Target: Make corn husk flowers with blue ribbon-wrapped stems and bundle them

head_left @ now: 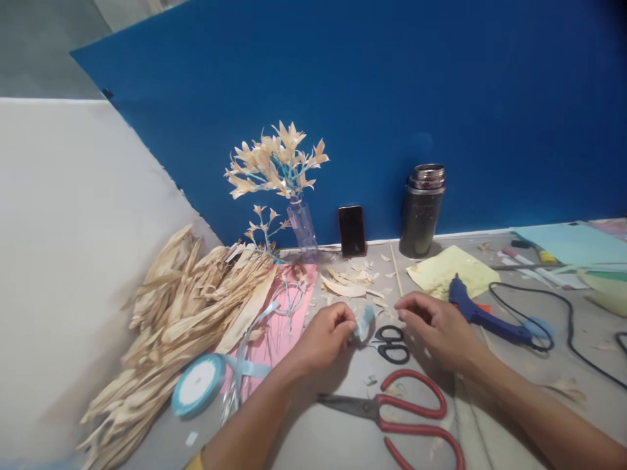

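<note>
Head view: centre frame, the left hand (pixel 329 334) pinches one blue ribbon piece (pixel 364 324); the right hand (pixel 434 326) curls loosely, fingertips parted. Lower centre, the desk (pixel 316 440) carries two scissors, black-handled (pixel 393 348) and red-handled (pixel 376 408); one glue gun (pixel 482 318) lies right, one ribbon spool (pixel 198 385) lower left.

A broad, saturated blue panel (pixel 372 98) fills most of the background, its left edge slanting down toward the surface and looking slightly ragged. A small dark clip-like piece (pixel 108 93) sits on that edge near the upper corner. To the left stands a plain white wall (pixel 59 183), with soft brownish shadow low down. Above its straight top edge lies a dull grey area (pixel 44 49), too indistinct to identify. The grey surface (pixel 321 447) meets the panel along a thin whitish strip (pixel 482 232). Light is soft, leaving a faint pale spot (pixel 422 140) on the blue.
</note>
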`<state>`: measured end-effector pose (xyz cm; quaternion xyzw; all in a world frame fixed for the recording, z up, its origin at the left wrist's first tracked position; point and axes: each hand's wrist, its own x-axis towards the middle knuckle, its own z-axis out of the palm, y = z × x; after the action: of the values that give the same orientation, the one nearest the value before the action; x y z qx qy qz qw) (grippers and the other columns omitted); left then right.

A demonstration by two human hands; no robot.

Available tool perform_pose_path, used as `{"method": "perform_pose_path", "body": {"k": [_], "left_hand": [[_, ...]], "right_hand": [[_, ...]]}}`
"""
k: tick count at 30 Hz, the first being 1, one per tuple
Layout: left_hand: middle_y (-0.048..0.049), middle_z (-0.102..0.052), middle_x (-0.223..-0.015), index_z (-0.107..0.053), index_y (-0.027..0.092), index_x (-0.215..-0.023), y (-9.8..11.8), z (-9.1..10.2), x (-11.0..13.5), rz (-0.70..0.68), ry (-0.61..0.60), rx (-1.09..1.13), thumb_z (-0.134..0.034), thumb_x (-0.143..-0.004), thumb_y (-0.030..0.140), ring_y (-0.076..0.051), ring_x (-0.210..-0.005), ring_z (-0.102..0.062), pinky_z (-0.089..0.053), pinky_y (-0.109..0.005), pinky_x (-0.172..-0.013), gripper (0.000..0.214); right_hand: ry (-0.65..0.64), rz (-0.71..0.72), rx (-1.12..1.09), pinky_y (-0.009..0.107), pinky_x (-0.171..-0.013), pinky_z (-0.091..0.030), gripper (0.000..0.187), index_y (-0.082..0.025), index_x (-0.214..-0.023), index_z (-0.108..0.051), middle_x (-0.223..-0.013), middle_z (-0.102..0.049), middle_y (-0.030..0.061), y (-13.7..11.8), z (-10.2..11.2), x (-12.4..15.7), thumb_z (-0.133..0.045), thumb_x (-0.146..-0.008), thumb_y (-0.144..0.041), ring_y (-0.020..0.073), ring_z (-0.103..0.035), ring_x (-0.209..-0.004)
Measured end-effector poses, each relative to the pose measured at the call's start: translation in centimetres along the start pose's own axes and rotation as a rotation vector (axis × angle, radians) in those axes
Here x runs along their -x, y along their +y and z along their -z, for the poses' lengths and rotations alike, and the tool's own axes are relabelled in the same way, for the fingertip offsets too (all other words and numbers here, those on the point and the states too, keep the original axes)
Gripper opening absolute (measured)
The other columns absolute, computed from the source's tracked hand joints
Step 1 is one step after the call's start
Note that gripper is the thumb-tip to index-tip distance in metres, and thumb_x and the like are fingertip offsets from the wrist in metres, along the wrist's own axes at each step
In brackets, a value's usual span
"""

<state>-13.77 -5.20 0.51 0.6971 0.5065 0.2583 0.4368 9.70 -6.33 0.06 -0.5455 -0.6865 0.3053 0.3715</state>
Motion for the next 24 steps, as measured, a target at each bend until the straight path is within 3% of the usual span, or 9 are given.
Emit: {"method": "perform_pose_path", "body": {"k": [4,6,8,11,14,17,20,22,24], "left_hand": [[0.001,-0.057,-0.062,-0.052,0.019,-0.084,0.9,-0.2,0.8,0.077,-0.3,0.418,-0.06,-0.085,0.044,-0.009,-0.047,-0.042,-0.025,-0.021,-0.047,0.027],[-0.0028,-0.064,-0.069,-0.052,0.018,-0.085,1.4,-0.3,1.3,0.076,-0.412,0.514,-0.064,-0.083,0.049,-0.008,-0.048,-0.046,-0.026,-0.021,-0.048,0.033],[-0.0044,-0.066,-0.072,-0.053,0.018,-0.086,1.7,-0.3,1.5,0.079,-0.454,0.551,-0.067,-0.081,0.051,-0.008,-0.05,-0.049,-0.028,-0.02,-0.05,0.036],[-0.0036,-0.066,-0.07,-0.055,0.017,-0.085,1.7,-0.2,1.3,0.079,-0.381,0.563,-0.068,-0.08,0.051,-0.007,-0.047,-0.048,-0.028,-0.019,-0.048,0.036],[-0.0005,-0.064,-0.066,-0.055,0.017,-0.084,1.5,-0.4,0.9,0.119,-0.138,0.64,-0.067,-0.078,0.048,-0.005,-0.042,-0.042,-0.024,-0.018,-0.043,0.034],[0.003,-0.058,-0.064,-0.055,0.017,-0.079,1.3,-1.3,0.8,0.196,0.131,0.738,-0.071,-0.074,0.046,-0.004,-0.042,-0.039,-0.024,-0.017,-0.041,0.034],[-0.0052,-0.066,-0.08,-0.063,0.014,-0.086,1.8,-3.1,1.1,0.21,0.147,0.806,-0.076,-0.069,0.049,-0.011,-0.06,-0.058,-0.042,-0.021,-0.051,0.041],[-0.0084,-0.068,-0.088,-0.066,0.012,-0.087,2.5,-4.5,1.3,0.183,0.095,0.891,-0.077,-0.069,0.05,-0.015,-0.072,-0.063,-0.049,-0.025,-0.062,0.044],[-0.0037,-0.063,-0.076,-0.064,0.013,-0.077,3.2,-5.7,1.2,0.151,0.069,0.991,-0.078,-0.07,0.049,-0.012,-0.067,-0.058,-0.047,-0.024,-0.063,0.039]], "right_hand": [[-0.137,0.059,-0.228,0.039,-0.09,-0.048,0.049,-0.025,-0.13,-0.059,-0.129,-0.062,0.0105,-0.4,0.4,0.6,-0.06,-0.085,-0.041,0.0271,-0.061,-0.106],[-0.257,0.085,-0.348,0.04,-0.098,-0.045,0.056,-0.025,-0.136,-0.056,-0.138,-0.057,0.0108,-0.7,0.5,0.9,-0.061,-0.084,-0.045,0.0287,-0.056,-0.119],[-0.383,0.049,-0.403,0.037,-0.094,-0.046,0.046,-0.02,-0.122,-0.066,-0.123,-0.067,0.0107,-1.0,0.4,1.0,-0.063,-0.084,-0.047,0.0282,-0.061,-0.112],[-0.483,-0.071,-0.381,0.029,-0.071,-0.049,0.035,-0.016,-0.084,-0.072,-0.078,-0.072,0.0049,-1.2,0.2,0.9,-0.066,-0.082,-0.05,0.0213,-0.066,-0.076],[-0.332,-0.09,-0.281,0.027,-0.059,-0.045,0.032,-0.017,-0.072,-0.067,-0.064,-0.066,0.001,-1.0,-0.2,0.7,-0.062,-0.085,-0.045,0.0171,-0.06,-0.063],[-0.025,0.071,-0.017,0.03,-0.066,-0.045,0.027,-0.019,-0.075,-0.067,-0.072,-0.068,0.0031,-0.7,-0.8,0.7,-0.056,-0.091,-0.037,0.0197,-0.061,-0.07],[0.198,0.344,0.339,0.033,-0.073,-0.042,0.025,-0.02,-0.081,-0.07,-0.077,-0.069,0.0063,-0.8,-1.3,1.2,-0.052,-0.095,-0.03,0.0222,-0.06,-0.079],[0.218,0.478,0.528,0.034,-0.074,-0.04,0.025,-0.019,-0.085,-0.071,-0.076,-0.068,0.007,-1.2,-1.7,1.8,-0.05,-0.097,-0.026,0.0229,-0.057,-0.079],[0.212,0.525,0.659,0.036,-0.075,-0.038,0.021,-0.019,-0.092,-0.072,-0.078,-0.067,0.0077,-1.6,-2.0,2.4,-0.051,-0.095,-0.023,0.0243,-0.055,-0.08]]}}
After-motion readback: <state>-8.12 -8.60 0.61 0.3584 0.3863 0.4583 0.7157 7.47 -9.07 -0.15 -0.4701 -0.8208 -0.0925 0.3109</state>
